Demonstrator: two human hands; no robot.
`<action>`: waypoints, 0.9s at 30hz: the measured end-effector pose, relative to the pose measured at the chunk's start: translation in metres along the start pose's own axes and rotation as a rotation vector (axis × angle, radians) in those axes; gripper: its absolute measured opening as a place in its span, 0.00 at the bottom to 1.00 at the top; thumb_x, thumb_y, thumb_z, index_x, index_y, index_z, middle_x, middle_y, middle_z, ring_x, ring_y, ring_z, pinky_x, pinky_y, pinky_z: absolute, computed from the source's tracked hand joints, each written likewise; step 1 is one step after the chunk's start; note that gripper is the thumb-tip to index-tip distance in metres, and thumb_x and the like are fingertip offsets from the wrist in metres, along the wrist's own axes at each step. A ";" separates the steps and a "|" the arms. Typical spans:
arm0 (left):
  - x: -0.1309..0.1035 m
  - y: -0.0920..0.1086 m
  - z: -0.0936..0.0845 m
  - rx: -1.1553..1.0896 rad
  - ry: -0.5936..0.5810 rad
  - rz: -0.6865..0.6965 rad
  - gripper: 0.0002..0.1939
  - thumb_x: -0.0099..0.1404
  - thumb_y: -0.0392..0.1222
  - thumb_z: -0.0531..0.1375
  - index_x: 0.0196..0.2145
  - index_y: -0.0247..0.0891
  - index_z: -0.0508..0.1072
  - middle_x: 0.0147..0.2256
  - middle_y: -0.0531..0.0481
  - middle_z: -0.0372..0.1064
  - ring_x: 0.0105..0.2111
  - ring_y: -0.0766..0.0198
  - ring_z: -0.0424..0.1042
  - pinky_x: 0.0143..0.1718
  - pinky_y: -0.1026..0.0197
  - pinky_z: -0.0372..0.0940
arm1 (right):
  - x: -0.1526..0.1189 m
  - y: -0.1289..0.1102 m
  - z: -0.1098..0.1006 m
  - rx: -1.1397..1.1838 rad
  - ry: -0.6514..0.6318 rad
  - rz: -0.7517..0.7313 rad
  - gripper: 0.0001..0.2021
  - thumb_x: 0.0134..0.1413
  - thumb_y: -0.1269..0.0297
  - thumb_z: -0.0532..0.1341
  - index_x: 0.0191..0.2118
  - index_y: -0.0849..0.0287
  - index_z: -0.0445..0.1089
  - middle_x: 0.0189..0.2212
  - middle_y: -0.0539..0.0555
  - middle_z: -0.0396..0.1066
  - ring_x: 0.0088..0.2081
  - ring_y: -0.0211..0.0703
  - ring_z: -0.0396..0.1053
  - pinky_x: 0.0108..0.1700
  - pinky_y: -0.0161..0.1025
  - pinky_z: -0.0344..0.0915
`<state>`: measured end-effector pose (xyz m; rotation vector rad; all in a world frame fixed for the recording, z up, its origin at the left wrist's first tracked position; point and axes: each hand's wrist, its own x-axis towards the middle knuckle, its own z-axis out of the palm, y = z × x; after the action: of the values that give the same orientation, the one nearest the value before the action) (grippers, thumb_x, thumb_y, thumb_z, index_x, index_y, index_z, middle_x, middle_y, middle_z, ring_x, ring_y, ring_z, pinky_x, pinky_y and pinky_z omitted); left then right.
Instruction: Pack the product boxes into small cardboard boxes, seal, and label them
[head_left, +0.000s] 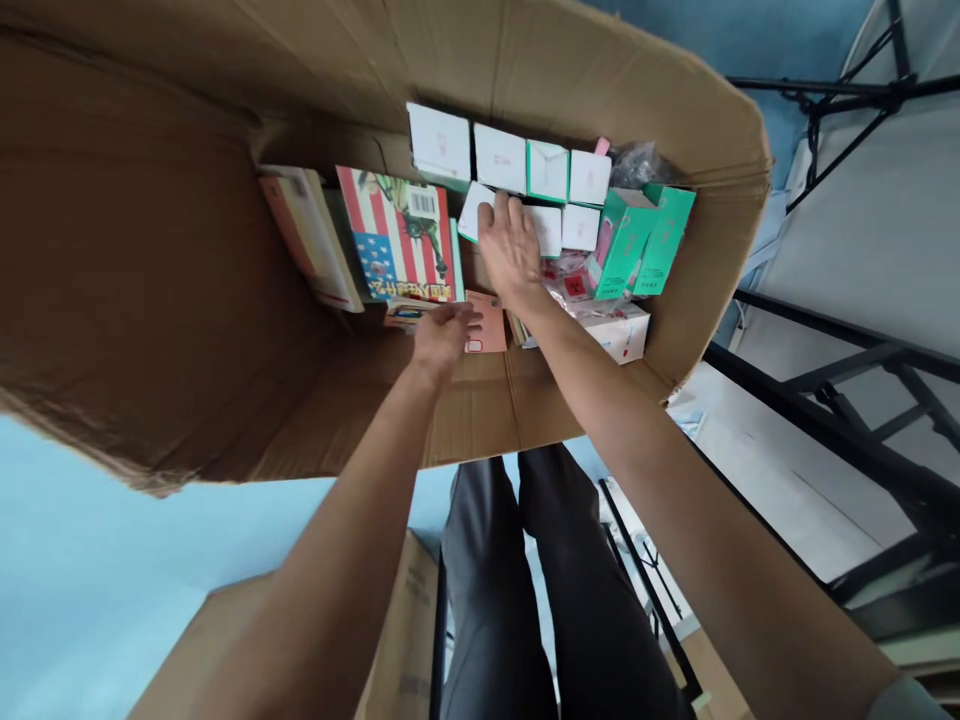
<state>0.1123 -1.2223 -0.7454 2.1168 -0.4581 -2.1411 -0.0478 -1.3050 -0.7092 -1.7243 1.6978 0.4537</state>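
Inside a large cardboard box [480, 400], my right hand [510, 250] grips a small white carton [472, 210] with green edges, its fingers bent over the top. The carton leans at an angle beside several similar upright white cartons [501, 158]. My left hand [442, 338] is low in the box with its fingers stretched out over an orange booklet [489, 325]; whether it touches the booklet I cannot tell. Just above that hand stands a book with an American-flag cover [401, 240].
More books [311, 235] lean at the left inside the box. Green cartons [664, 240], clear plastic wrapping [641, 165] and a white-and-pink carton [622, 335] fill its right end. Black metal frames [840, 400] stand on the right. Another cardboard box [405, 620] sits below, by my legs.
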 end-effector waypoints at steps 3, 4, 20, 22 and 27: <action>-0.012 -0.008 -0.007 -0.023 0.000 0.011 0.07 0.71 0.40 0.70 0.43 0.35 0.80 0.43 0.38 0.86 0.45 0.51 0.86 0.56 0.44 0.81 | 0.006 -0.004 -0.001 -0.088 0.121 0.181 0.19 0.85 0.77 0.47 0.68 0.71 0.68 0.70 0.72 0.69 0.74 0.60 0.66 0.74 0.53 0.64; -0.014 -0.011 -0.008 -0.027 -0.004 0.019 0.09 0.70 0.42 0.72 0.43 0.35 0.80 0.43 0.38 0.86 0.46 0.50 0.87 0.56 0.44 0.81 | 0.008 -0.006 0.000 -0.098 0.138 0.204 0.19 0.85 0.77 0.46 0.68 0.73 0.68 0.69 0.72 0.69 0.74 0.59 0.66 0.74 0.52 0.64; -0.050 -0.019 -0.025 -0.151 0.016 -0.011 0.09 0.65 0.41 0.71 0.42 0.37 0.81 0.42 0.40 0.86 0.44 0.53 0.87 0.52 0.51 0.80 | -0.050 -0.012 0.003 0.034 0.264 0.172 0.15 0.74 0.74 0.65 0.62 0.65 0.71 0.65 0.70 0.72 0.69 0.63 0.69 0.74 0.60 0.68; -0.077 -0.008 -0.032 -0.156 0.012 -0.014 0.11 0.64 0.44 0.72 0.42 0.37 0.82 0.42 0.41 0.86 0.43 0.55 0.87 0.53 0.52 0.79 | -0.095 -0.017 -0.016 0.156 0.345 0.203 0.14 0.72 0.71 0.68 0.58 0.62 0.72 0.62 0.69 0.74 0.67 0.64 0.70 0.71 0.61 0.70; -0.179 0.025 -0.042 -0.112 -0.035 0.083 0.22 0.62 0.54 0.75 0.49 0.40 0.83 0.49 0.41 0.86 0.51 0.54 0.85 0.54 0.55 0.78 | -0.242 -0.039 -0.074 0.501 0.512 0.483 0.16 0.61 0.60 0.76 0.42 0.52 0.67 0.46 0.58 0.76 0.54 0.57 0.74 0.59 0.51 0.73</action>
<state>0.1561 -1.2030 -0.5657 1.9687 -0.4108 -2.1093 -0.0476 -1.1774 -0.4876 -1.1093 2.3547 -0.2324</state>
